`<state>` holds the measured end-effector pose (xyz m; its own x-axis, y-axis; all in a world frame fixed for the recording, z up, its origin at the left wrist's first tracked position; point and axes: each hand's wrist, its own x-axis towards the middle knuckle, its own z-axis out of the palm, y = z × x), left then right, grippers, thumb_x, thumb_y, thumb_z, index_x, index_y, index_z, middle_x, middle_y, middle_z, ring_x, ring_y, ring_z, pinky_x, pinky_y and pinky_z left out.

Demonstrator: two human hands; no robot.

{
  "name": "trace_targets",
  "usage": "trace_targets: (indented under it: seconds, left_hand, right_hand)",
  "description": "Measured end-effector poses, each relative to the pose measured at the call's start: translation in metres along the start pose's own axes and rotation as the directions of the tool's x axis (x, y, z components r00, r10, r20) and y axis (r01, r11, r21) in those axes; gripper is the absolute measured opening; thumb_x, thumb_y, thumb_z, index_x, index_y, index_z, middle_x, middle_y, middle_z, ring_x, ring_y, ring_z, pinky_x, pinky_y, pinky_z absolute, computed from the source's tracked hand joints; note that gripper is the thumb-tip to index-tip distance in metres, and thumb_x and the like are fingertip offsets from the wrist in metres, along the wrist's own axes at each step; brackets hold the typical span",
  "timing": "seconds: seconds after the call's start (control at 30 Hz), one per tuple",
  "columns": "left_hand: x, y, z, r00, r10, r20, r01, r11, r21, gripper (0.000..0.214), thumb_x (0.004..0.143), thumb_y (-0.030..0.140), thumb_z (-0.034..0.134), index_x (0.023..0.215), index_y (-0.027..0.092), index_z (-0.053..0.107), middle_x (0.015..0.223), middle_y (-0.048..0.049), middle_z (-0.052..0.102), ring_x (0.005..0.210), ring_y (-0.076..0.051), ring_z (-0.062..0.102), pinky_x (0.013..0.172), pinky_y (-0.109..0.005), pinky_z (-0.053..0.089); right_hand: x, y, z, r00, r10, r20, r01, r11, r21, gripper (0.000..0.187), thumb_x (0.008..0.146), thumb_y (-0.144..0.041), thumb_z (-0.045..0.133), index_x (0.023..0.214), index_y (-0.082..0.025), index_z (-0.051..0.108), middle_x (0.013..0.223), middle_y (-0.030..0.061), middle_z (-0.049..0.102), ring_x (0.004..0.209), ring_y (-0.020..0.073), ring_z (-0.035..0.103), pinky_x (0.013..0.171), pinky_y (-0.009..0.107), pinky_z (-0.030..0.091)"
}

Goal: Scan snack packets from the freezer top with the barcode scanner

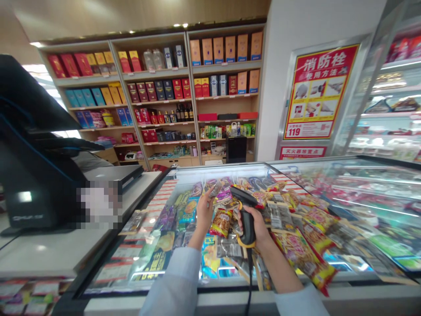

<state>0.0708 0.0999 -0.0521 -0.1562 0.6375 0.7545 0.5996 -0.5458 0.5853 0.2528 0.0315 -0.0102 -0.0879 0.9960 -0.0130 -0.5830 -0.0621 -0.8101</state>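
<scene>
My left hand [204, 211] pinches a small flat grey packet [215, 189] between thumb and fingers, raised over the display. My right hand [254, 227] is wrapped around the grip of a black corded handheld barcode scanner [245, 210] with yellow trim. The scanner's head tilts up and left, close to the packet but apart from it. Its black cord [249, 281] hangs down past the case's front edge. Below both hands, many bright snack packets, including a red-and-yellow bag [221, 223], lie heaped in a glass-edged chest case [148, 274].
A black point-of-sale terminal [36, 153] stands on the white checkout counter [55, 245] at left, beside a pixelated patch [100, 204]. Wooden shelves [154, 96] of boxed bottles fill the back wall. A glass-topped freezer [371, 184] and chilled shelves stand at right.
</scene>
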Motion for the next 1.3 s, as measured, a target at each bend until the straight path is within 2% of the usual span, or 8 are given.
trace_targets:
  seconds: [0.27,0.43,0.6,0.77,0.9,1.1,1.2,1.3]
  left_hand:
    - [0.0,-0.003,-0.001,1.0,-0.003,0.016,0.003,1.0,-0.011,0.039,0.089,0.019,0.051,0.127,0.023,0.057,0.115,-0.0084,0.067,0.096,-0.019,0.062,0.089,-0.034,0.048]
    - [-0.004,-0.007,0.001,0.998,-0.061,-0.003,0.061,0.997,-0.048,0.042,0.088,0.018,0.052,0.129,0.024,0.056,0.114,-0.0084,0.068,0.101,-0.02,0.063,0.09,-0.035,0.048]
    - [0.005,0.012,-0.011,0.983,-0.182,-0.028,0.178,0.978,-0.11,0.046,0.083,0.013,0.056,0.128,0.025,0.056,0.115,-0.0062,0.068,0.091,-0.018,0.064,0.083,-0.031,0.051]
    - [0.013,0.032,-0.065,0.962,-0.258,-0.094,0.24,0.956,-0.17,0.05,0.079,0.016,0.061,0.128,0.025,0.055,0.108,-0.0033,0.07,0.087,-0.017,0.066,0.077,-0.029,0.053]
    - [-0.011,0.02,-0.129,0.941,-0.287,-0.177,0.266,0.954,-0.135,0.054,0.078,0.021,0.064,0.13,0.025,0.052,0.114,-0.0049,0.068,0.092,-0.018,0.066,0.078,-0.029,0.053]
    - [-0.06,-0.024,-0.214,0.842,-0.431,-0.323,0.463,0.886,0.025,0.055,0.073,0.019,0.063,0.127,0.022,0.055,0.105,-0.0051,0.07,0.083,-0.018,0.066,0.075,-0.03,0.053]
    - [-0.077,-0.042,-0.238,0.804,-0.468,-0.366,0.547,0.824,0.149,0.054,0.073,0.017,0.064,0.125,0.022,0.056,0.096,-0.0034,0.072,0.078,-0.018,0.066,0.074,-0.03,0.052]
    - [-0.089,-0.055,-0.248,0.805,-0.469,-0.364,0.566,0.79,0.233,0.053,0.075,0.016,0.061,0.127,0.021,0.054,0.091,-0.004,0.072,0.08,-0.019,0.067,0.075,-0.03,0.05]
  right_hand:
    - [0.0,0.001,0.0,1.0,-0.007,0.008,0.007,1.0,-0.022,0.025,0.065,-0.038,0.072,0.069,-0.016,0.061,0.052,-0.0004,0.059,0.035,0.0101,0.049,0.031,0.02,0.04]
    - [0.0,0.002,-0.001,1.0,-0.013,0.018,0.013,1.0,-0.02,0.029,0.063,-0.038,0.074,0.077,-0.015,0.065,0.054,-0.0013,0.06,0.037,0.0102,0.05,0.032,0.02,0.041]
    - [0.0,-0.005,0.005,1.0,-0.013,0.016,0.014,1.0,-0.021,0.024,0.061,-0.035,0.073,0.07,-0.016,0.062,0.055,-0.0001,0.061,0.038,0.0111,0.049,0.032,0.022,0.04]
    - [-0.011,-0.018,0.015,0.999,0.015,0.043,-0.013,0.999,-0.05,0.022,0.062,-0.034,0.073,0.067,-0.016,0.061,0.056,0.0013,0.062,0.039,0.0112,0.05,0.033,0.021,0.041]
    - [-0.027,-0.009,0.031,0.993,0.054,0.109,-0.048,0.997,-0.052,0.021,0.067,-0.036,0.07,0.069,-0.017,0.062,0.055,0.0006,0.061,0.039,0.0113,0.05,0.034,0.021,0.041]
    - [-0.04,0.052,0.081,0.979,0.132,0.155,-0.134,0.991,-0.002,0.023,0.066,-0.037,0.071,0.068,-0.016,0.061,0.054,0.0002,0.06,0.04,0.0106,0.051,0.036,0.021,0.042]
    - [-0.038,0.088,0.108,0.967,0.178,0.182,-0.185,0.982,0.025,0.024,0.066,-0.038,0.07,0.068,-0.017,0.059,0.054,-0.0004,0.059,0.039,0.0105,0.051,0.036,0.021,0.043]
    - [-0.035,0.117,0.128,0.954,0.224,0.199,-0.242,0.968,0.067,0.022,0.067,-0.037,0.069,0.068,-0.018,0.058,0.054,-0.0008,0.059,0.039,0.0102,0.051,0.035,0.021,0.042]
